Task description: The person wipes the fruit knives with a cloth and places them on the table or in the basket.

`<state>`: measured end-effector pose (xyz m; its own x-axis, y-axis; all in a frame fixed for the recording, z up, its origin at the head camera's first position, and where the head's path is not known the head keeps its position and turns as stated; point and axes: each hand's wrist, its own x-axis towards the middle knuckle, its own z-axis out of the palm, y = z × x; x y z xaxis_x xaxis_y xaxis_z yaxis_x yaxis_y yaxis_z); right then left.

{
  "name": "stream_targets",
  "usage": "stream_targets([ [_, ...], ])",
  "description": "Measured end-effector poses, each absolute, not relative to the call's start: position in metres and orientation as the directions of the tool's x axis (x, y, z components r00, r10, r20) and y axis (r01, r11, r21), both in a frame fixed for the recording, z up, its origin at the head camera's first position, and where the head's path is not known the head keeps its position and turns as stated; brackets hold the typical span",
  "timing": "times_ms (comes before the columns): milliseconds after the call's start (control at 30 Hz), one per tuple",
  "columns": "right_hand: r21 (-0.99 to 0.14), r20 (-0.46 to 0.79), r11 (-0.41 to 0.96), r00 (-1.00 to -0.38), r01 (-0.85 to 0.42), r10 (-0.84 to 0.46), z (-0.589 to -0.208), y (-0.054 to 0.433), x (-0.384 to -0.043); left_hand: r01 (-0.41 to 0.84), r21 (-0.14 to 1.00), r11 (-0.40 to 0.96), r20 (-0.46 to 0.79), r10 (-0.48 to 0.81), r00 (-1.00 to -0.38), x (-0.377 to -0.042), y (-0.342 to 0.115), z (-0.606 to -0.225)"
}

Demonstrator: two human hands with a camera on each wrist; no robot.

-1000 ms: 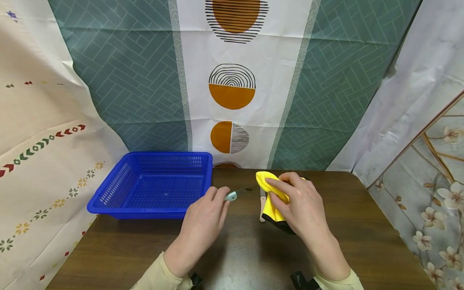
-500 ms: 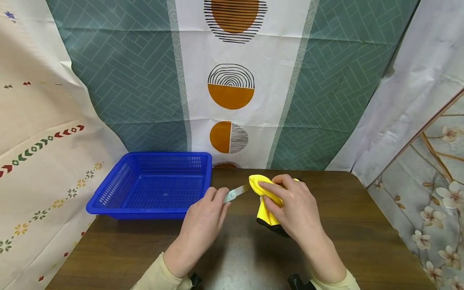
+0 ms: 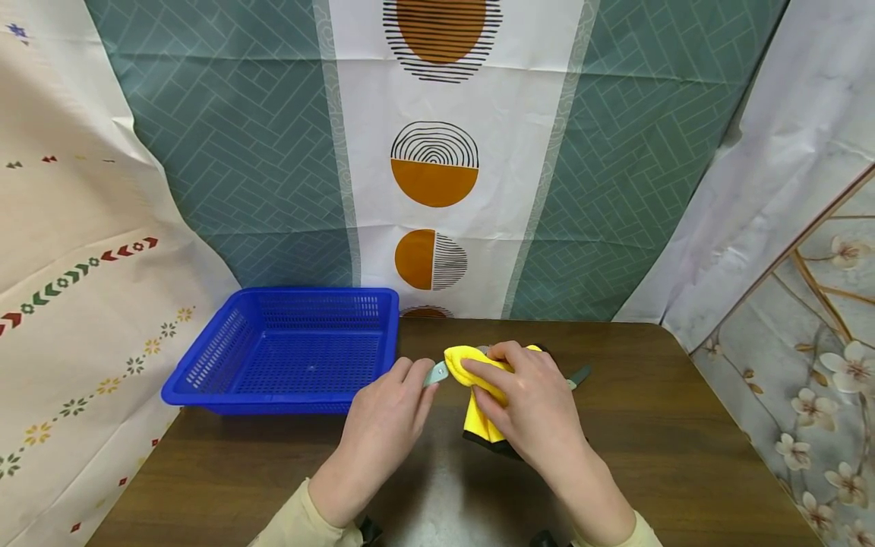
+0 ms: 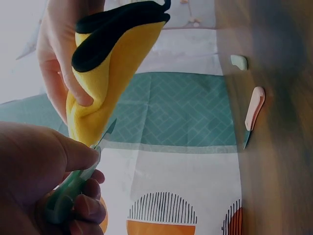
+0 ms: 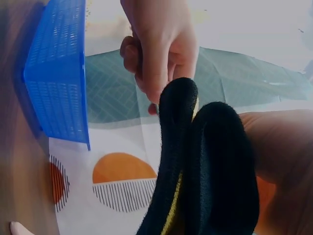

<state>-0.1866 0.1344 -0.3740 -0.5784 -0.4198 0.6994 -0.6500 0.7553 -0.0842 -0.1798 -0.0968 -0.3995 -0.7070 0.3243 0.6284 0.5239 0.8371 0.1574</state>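
Hands meet mid-table — left (image 3: 383, 425) grips a knife (image 4: 73, 188), right (image 3: 529, 403) pinches yellow cloth (image 3: 478, 406) round its blade.

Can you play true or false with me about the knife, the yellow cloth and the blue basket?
1. The left hand holds a knife with a green handle. True.
2. The right hand holds a red cloth. False: the cloth is yellow with a black edge.
3. The blue basket is full of knives. False: nothing shows inside it.
4. Another knife, with a pinkish handle, lies on the table. True.
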Motion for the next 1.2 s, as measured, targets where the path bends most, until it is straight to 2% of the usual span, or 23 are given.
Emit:
stream_targets([
  [400,-0.073,0.673,0.752,-0.589,-0.655,-0.448,-0.376,0.134,-0.188,0.54,0.132,0.831,0.641,0.344,-0.686,-0.179,-0.095,-0.4],
  [800,-0.096,0.669,0.784,-0.623,-0.613,-0.406,-0.375,0.143,-0.192,0.538,0.127,0.833,0.647,0.342,-0.681,-0.179,-0.095,-0.401],
  [1200,-0.16,0.639,0.826,-0.695,-0.541,-0.331,-0.375,0.154,-0.197,0.543,0.103,0.833,0.683,0.337,-0.648,-0.181,-0.096,-0.403],
])
